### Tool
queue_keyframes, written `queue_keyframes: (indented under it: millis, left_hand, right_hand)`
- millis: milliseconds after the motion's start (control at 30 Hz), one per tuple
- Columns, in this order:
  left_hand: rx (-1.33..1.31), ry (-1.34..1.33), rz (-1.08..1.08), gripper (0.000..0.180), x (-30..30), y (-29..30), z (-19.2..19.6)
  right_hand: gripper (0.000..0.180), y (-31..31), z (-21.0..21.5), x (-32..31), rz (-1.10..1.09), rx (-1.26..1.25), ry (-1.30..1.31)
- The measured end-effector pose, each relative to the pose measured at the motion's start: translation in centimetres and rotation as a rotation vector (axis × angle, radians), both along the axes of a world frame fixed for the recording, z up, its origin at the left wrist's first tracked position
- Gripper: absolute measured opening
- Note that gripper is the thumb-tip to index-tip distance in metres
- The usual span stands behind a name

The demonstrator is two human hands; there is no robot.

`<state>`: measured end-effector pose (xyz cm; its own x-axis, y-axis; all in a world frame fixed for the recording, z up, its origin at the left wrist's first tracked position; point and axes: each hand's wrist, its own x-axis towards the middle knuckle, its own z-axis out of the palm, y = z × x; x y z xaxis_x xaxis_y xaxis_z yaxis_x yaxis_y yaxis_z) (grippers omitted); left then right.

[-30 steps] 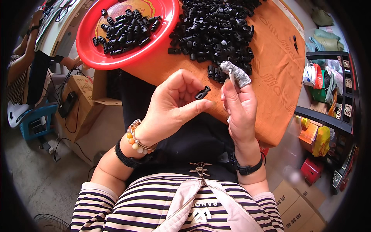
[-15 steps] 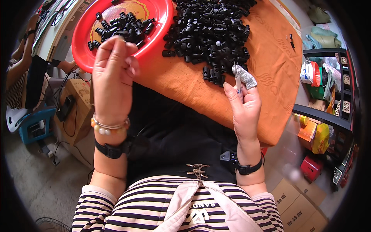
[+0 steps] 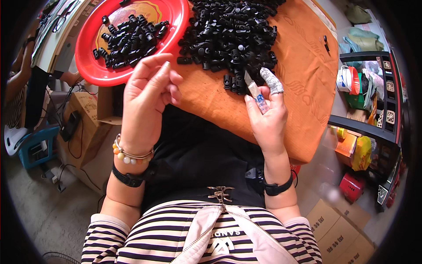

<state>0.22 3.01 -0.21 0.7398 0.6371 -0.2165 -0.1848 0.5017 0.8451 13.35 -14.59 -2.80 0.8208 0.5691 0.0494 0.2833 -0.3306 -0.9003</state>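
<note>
My right hand (image 3: 269,116) is closed round a small knife (image 3: 258,99) with a pale, blue-marked handle, its blade pointing at a heap of small black plastic parts (image 3: 231,37). A grey knitted sleeve (image 3: 272,81) covers that hand's index finger, which is stretched along beside the blade. To the left, my left hand (image 3: 149,88) hovers by the near rim of a red plastic plate (image 3: 83,59). Its fingers are loosely bent, thumb and index a little apart, and nothing shows between them. A smaller pile of the black parts (image 3: 134,42) lies on the plate.
An orange cloth (image 3: 303,88) covers the table, with two thin black pieces (image 3: 326,43) at its right side. A dark rack (image 3: 365,127) stands to the right, cardboard boxes (image 3: 336,231) at lower right. At left are a carton (image 3: 85,127), a blue stool (image 3: 37,145) and another person's arm (image 3: 24,61).
My left hand has drawn back from over the plate, rightward and toward me, and its pinch has loosened. The knife in my right hand has tilted left, showing more of its handle.
</note>
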Motion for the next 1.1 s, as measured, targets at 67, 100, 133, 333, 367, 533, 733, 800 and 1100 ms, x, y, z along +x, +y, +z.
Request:
queue_keyframes:
  millis: [67,100,133,333,367,533,733,800,1100]
  left_hand:
    - [-0.003,0.074,-0.073,0.023,0.1,-1.0,0.0]
    - [0.001,0.102,-0.104,0.021,0.2,-1.4,0.0]
    - [-0.014,0.109,-0.149,0.021,0.2,-1.8,-0.1]
    - [-0.054,0.114,-0.365,0.02,0.7,-3.4,-0.3]
    - [-0.054,0.116,-0.364,0.02,0.7,-3.6,-0.4]
    - [-0.102,0.127,-0.466,0.022,0.9,-4.2,-0.7]
    - [-0.124,0.162,-0.502,0.024,1.1,-4.5,-0.7]
    - [-0.126,0.168,-0.501,0.025,1.2,-4.6,-0.7]
    - [-0.167,0.055,-0.454,0.025,1.3,-4.6,-0.9]
  right_hand:
    - [0.049,0.0,-0.2,0.0,-0.011,0.004,-0.036]
    - [0.048,0.0,-0.3,0.1,-0.019,0.007,-0.072]
    - [0.048,0.1,-0.2,0.1,-0.019,0.008,-0.072]
    - [0.052,-0.3,0.0,0.3,-0.032,0.023,-0.026]
    - [0.053,-0.4,0.1,0.3,-0.033,0.034,-0.017]
    - [0.052,-0.8,0.5,0.3,-0.052,0.041,0.003]
    - [0.051,-1.1,1.9,-0.3,0.027,0.196,0.343]
    - [0.053,-0.9,2.4,-0.7,0.066,0.252,0.46]
    - [0.056,0.1,3.3,-2.5,0.182,0.291,0.455]
